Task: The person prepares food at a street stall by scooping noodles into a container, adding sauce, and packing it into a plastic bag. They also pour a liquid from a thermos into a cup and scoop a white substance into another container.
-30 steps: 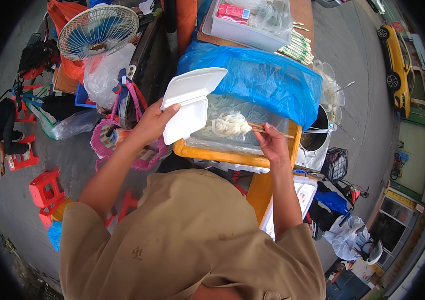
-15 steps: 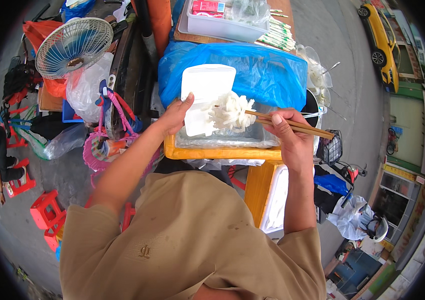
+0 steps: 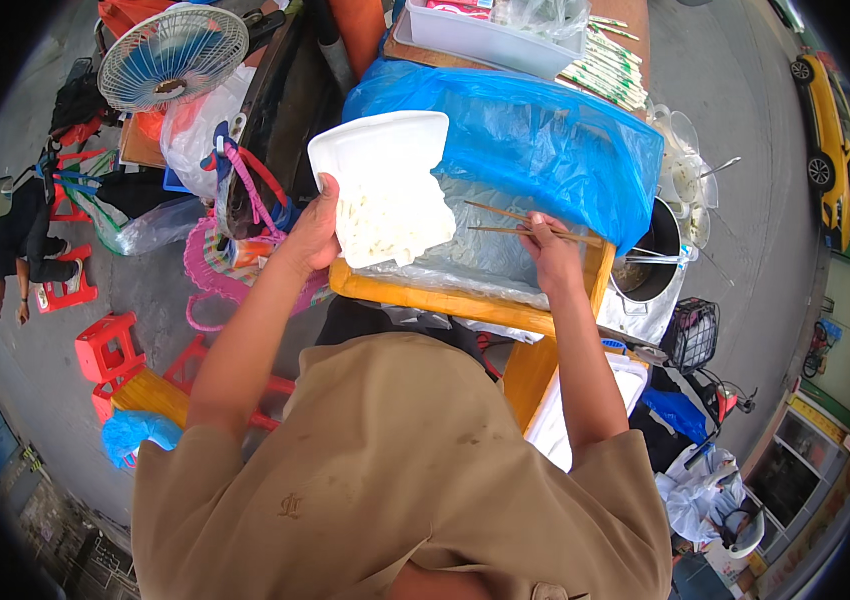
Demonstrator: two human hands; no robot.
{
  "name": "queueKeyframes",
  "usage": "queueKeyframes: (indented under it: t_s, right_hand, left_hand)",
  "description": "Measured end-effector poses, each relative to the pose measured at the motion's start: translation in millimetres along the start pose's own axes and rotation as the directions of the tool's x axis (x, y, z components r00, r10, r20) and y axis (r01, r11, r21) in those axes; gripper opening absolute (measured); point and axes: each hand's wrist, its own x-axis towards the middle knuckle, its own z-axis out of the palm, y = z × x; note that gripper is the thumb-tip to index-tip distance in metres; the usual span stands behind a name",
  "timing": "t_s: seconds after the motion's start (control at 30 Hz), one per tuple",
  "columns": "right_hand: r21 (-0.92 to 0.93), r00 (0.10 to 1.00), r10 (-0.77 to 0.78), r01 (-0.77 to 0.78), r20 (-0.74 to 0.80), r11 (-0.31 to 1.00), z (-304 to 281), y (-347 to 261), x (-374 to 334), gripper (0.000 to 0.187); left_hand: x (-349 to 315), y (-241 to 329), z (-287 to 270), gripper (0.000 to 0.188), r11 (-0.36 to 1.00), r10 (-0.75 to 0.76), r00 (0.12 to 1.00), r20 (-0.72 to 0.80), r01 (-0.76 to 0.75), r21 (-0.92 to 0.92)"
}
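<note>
My left hand [image 3: 315, 232] grips the side of a white takeaway box [image 3: 380, 148], its lid flipped up. Pale noodles [image 3: 400, 222] lie heaped in the box. In my right hand [image 3: 553, 252] is a pair of wooden chopsticks [image 3: 497, 230], tips spread apart with nothing between them. Both hands hover over a yellow-rimmed crate [image 3: 445, 304] lined with clear plastic, and the tips point into it. Whitish noodles seem to lie under the plastic, though I cannot tell how many. A blue plastic sheet [image 3: 535, 130] covers the crate's far part.
A white tub [image 3: 500, 45] and wrapped chopsticks [image 3: 607, 70] stand beyond the crate. To the right is a dark pot [image 3: 650, 250] with utensils. A fan [image 3: 173, 60], a pink basket [image 3: 207, 275] and red stools [image 3: 110, 345] are on the left. A person [image 3: 20, 235] sits far left.
The clump of noodles that hung from the chopsticks now rests in the box. My right hand has lowered, the chopstick tips have parted, and the box has shifted left.
</note>
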Motion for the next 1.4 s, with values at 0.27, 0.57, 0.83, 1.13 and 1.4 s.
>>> queueKeyframes:
  t_s: [0.27,0.57,0.83,1.13,1.4]
  right_hand:
    - [0.231,0.916,0.394,-0.368,-0.079,0.901,90,146,151,0.014]
    - [0.510,0.962,0.238,-0.273,0.135,0.816,53,76,72,0.014]
    - [0.601,0.982,-0.088,-0.031,0.167,0.799,-9,-13,-42,0.009]
    - [0.497,0.884,-0.437,0.309,0.164,0.811,-22,-98,-139,0.013]
    - [-0.339,0.788,-0.569,0.615,0.234,0.712,34,-98,-176,0.016]
  left_hand:
    - [-37,12,9,0.114,0.999,0.041,0.989,-0.145,-0.045,-0.025]
    - [-55,16,-1,0.116,0.997,0.077,0.995,-0.066,-0.074,0.037]
    - [-23,4,-1,0.114,0.997,-0.042,0.996,0.080,0.036,0.067]
    - [35,-28,17,0.118,0.977,-0.210,0.940,0.268,0.190,0.099]
    - [54,-36,50,0.121,0.973,-0.230,0.898,0.376,0.210,0.095]
